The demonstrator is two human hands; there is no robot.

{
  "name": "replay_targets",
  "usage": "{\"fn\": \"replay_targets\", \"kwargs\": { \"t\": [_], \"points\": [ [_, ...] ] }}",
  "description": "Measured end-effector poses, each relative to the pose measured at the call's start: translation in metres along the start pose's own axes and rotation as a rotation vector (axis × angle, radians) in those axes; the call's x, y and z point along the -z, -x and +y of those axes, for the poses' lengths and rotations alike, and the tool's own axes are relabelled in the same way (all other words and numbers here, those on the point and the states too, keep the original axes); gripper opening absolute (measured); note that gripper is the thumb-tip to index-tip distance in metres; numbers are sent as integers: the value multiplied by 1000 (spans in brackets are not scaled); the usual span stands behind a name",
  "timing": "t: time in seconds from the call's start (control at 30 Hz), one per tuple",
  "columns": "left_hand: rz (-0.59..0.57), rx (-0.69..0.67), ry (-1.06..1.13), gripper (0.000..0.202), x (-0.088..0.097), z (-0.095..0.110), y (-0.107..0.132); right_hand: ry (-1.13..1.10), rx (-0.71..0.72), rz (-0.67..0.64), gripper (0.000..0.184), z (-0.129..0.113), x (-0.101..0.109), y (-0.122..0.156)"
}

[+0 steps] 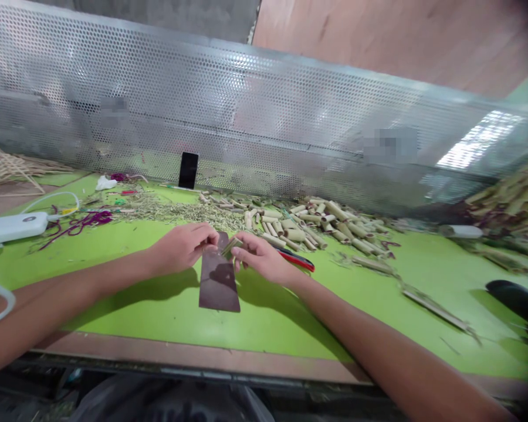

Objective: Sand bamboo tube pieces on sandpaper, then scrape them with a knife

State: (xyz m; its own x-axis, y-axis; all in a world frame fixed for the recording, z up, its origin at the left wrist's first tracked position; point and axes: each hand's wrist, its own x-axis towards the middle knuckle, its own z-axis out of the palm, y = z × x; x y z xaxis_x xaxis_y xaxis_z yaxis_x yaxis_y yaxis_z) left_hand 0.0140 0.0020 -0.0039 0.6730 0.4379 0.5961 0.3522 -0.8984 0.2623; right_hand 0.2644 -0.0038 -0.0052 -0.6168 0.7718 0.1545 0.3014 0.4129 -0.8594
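My left hand [191, 246] is closed in a pinch at the upper left edge of a dark brown flat strip [217, 287], which looks like sandpaper. What its fingertips hold, if anything, is too small to make out. Over the strip's upper right edge, my right hand [261, 258] grips a short greenish plant stalk [230, 247] between thumb and fingers. The strip lies on the green tabletop [158, 313], its near end towards me. Just behind my right hand lies a red and black handled tool [298, 259], partly hidden by that hand.
Cut hollow stalk pieces [294, 234] are heaped behind my right hand, with fine shavings [180, 214] to their left. A phone [188, 170] leans on the perforated metal screen [158, 111]. Purple string [94, 220] and a white power strip [15, 227] lie at left.
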Motion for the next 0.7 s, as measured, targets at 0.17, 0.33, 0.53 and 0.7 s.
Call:
{"fn": "replay_targets", "kwargs": {
  "t": [0.17, 0.33, 0.53, 0.7],
  "points": [
    [69, 163, 47, 25, 6, -20, -1, -26, -51, 84, 39, 16, 12, -5],
    [200, 433, 116, 24, 23, -39, 0, 28, -58, 222, 38, 21, 15, -6],
    [196, 509, -186, 22, 34, -73, 12, 294, -81, 195, 35, 8, 11, -1],
    [-24, 283, -253, 31, 20, -58, 11, 434, -18, 141, 29, -7, -2, 2]
  ]
}}
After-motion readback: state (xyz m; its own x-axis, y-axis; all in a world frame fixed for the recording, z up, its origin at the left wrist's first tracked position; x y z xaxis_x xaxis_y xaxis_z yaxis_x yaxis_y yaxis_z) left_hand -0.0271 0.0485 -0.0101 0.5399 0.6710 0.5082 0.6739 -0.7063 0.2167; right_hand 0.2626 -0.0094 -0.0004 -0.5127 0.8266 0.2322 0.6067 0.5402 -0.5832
